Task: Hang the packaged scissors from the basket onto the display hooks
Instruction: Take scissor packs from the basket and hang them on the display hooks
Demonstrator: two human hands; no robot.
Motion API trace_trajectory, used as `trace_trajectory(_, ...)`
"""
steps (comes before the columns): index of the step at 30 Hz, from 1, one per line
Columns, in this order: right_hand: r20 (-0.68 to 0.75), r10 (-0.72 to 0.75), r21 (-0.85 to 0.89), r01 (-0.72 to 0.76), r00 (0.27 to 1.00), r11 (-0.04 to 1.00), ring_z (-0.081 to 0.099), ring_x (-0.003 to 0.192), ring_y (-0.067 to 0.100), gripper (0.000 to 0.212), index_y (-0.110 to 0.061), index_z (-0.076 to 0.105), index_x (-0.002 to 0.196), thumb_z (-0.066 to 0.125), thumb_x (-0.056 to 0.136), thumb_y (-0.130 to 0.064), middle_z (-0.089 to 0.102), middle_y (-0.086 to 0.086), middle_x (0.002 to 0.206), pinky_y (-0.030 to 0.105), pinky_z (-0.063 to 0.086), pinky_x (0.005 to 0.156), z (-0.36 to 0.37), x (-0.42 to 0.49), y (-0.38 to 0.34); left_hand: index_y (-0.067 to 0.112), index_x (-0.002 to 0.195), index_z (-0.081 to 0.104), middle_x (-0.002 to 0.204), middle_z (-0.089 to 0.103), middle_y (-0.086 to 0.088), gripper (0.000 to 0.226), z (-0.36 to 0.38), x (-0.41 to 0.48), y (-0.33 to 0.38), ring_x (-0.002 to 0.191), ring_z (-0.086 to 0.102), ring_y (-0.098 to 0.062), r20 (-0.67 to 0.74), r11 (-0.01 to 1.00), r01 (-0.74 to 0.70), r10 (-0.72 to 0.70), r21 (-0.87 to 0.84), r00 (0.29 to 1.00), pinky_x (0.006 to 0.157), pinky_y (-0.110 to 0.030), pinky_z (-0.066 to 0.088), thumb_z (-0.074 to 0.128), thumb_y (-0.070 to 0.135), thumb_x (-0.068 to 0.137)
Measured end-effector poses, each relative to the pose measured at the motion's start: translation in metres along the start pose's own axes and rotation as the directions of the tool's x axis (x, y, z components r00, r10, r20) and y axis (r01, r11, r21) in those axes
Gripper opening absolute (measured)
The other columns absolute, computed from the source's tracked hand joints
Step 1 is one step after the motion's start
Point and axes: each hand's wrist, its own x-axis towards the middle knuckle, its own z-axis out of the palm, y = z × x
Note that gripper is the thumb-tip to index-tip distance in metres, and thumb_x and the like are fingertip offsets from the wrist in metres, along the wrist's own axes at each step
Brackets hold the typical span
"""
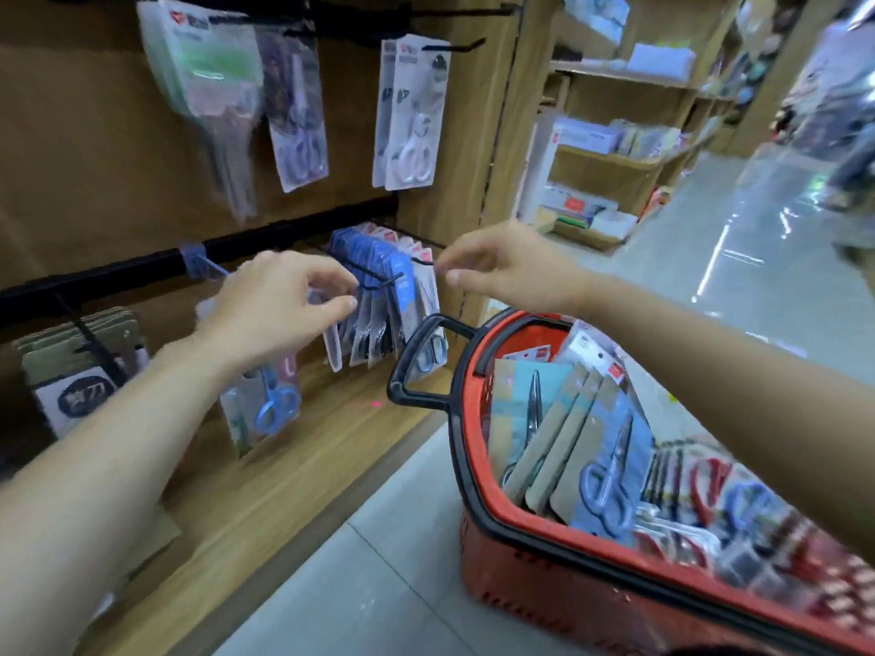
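My left hand is raised in front of the lower display rail, its fingers curled round the top of a clear pack of blue-handled scissors that hangs below my palm. Its fingertips are close to the tip of a black hook loaded with several blue-carded scissor packs. My right hand hovers to the right with loosely bent fingers, holding nothing, its thumb near another hook tip. The red basket stands on the floor at lower right, holding several packaged scissors.
More scissor packs hang from the upper hooks. Dark cardboard packs hang at lower left. The basket's black handle sticks up close to the hooked packs. A wooden base shelf runs below, and the aisle with further shelves opens to the right.
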Motion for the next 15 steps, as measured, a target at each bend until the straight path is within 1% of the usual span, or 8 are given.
trace_trajectory(1, -0.001, 0.051, 0.037, -0.051, 0.999, 0.998, 0.067, 0.084, -0.005, 0.016, -0.012, 0.078, 0.111, 0.07, 0.097, -0.017, 0.076, -0.005, 0.095, 0.013, 0.05, 0.081, -0.002, -0.021, 0.011, 0.038, 0.099, 0.078, 0.091, 0.075, 0.015, 0.021, 0.006, 0.003, 0.014, 0.091, 0.068, -0.016, 0.0, 0.998, -0.036, 0.036, -0.044, 0.999, 0.084, -0.04, 0.055, 0.068, 0.051, 0.086)
trace_trajectory(2, -0.008, 0.1, 0.069, -0.099, 0.995, 0.993, 0.067, 0.08, -0.003, 0.013, -0.011, 0.079, 0.106, 0.072, 0.096, -0.014, 0.077, -0.003, 0.091, 0.016, 0.052, 0.079, -0.004, -0.04, 0.021, 0.036, 0.098, 0.079, 0.087, 0.074, 0.016, 0.018, 0.013, 0.004, 0.03, 0.088, 0.068, -0.015, 0.02, 0.993, -0.076, 0.078, -0.088, 0.997, 0.081, -0.039, 0.053, 0.07, 0.048, 0.087)
trace_trajectory(4, -0.01, 0.201, 0.159, -0.197, 0.979, 0.967, 0.07, 0.079, 0.012, 0.007, -0.008, 0.078, 0.099, 0.073, 0.095, -0.01, 0.078, 0.009, 0.087, 0.028, 0.057, 0.079, -0.008, -0.074, 0.036, 0.035, 0.098, 0.079, 0.088, 0.074, 0.019, 0.023, 0.031, 0.002, 0.063, 0.089, 0.069, -0.013, 0.091, 0.975, -0.162, 0.178, -0.155, 0.98, 0.082, -0.039, 0.054, 0.067, 0.051, 0.086)
trace_trajectory(5, -0.003, 0.255, 0.205, -0.25, 0.967, 0.946, 0.07, 0.077, 0.016, 0.007, -0.004, 0.078, 0.099, 0.073, 0.095, -0.007, 0.077, 0.014, 0.086, 0.029, 0.058, 0.076, -0.01, -0.089, 0.042, 0.035, 0.099, 0.079, 0.091, 0.075, 0.019, 0.028, 0.042, 0.001, 0.079, 0.091, 0.07, -0.012, 0.127, 0.962, -0.206, 0.23, -0.181, 0.965, 0.084, -0.04, 0.055, 0.062, 0.053, 0.084)
trace_trajectory(8, 0.035, 0.417, 0.219, -0.414, 0.908, 0.884, 0.066, 0.067, 0.012, 0.009, -0.002, 0.076, 0.101, 0.073, 0.095, -0.008, 0.075, 0.012, 0.08, 0.02, 0.052, 0.063, -0.014, -0.129, 0.057, 0.035, 0.107, 0.077, 0.097, 0.076, 0.016, 0.031, 0.079, -0.006, 0.123, 0.096, 0.07, -0.012, 0.247, 0.938, -0.273, 0.322, -0.213, 0.914, 0.086, -0.04, 0.056, 0.062, 0.054, 0.087)
trace_trajectory(11, 0.126, 0.55, 0.163, -0.564, 0.826, 0.81, 0.065, 0.066, 0.016, 0.011, -0.009, 0.074, 0.104, 0.074, 0.094, -0.014, 0.07, -0.003, 0.071, 0.033, 0.058, 0.066, -0.011, -0.161, 0.077, 0.035, 0.128, 0.066, 0.122, 0.071, 0.009, 0.048, 0.119, -0.014, 0.156, 0.118, 0.064, -0.021, 0.43, 0.958, -0.263, 0.287, -0.117, 0.856, 0.095, -0.042, 0.053, 0.06, 0.064, 0.091)
trace_trajectory(13, 0.165, 0.657, 0.129, -0.677, 0.735, 0.725, 0.067, 0.071, 0.017, 0.015, -0.01, 0.07, 0.109, 0.072, 0.096, -0.015, 0.068, 0.002, 0.08, 0.039, 0.063, 0.072, -0.008, -0.182, 0.088, 0.027, 0.137, 0.054, 0.136, 0.063, -0.003, 0.067, 0.142, -0.015, 0.169, 0.129, 0.056, -0.032, 0.547, 0.968, -0.25, 0.228, -0.035, 0.805, 0.096, -0.041, 0.049, 0.056, 0.074, 0.088)
trace_trajectory(15, 0.202, 0.742, 0.156, -0.769, 0.639, 0.62, 0.068, 0.074, 0.018, 0.021, -0.007, 0.066, 0.116, 0.07, 0.097, -0.013, 0.068, 0.009, 0.092, 0.037, 0.064, 0.073, -0.004, -0.202, 0.094, 0.022, 0.149, 0.038, 0.147, 0.052, -0.012, 0.087, 0.162, -0.015, 0.176, 0.135, 0.05, -0.037, 0.638, 0.975, -0.22, 0.177, -0.013, 0.75, 0.099, -0.042, 0.046, 0.061, 0.075, 0.085)
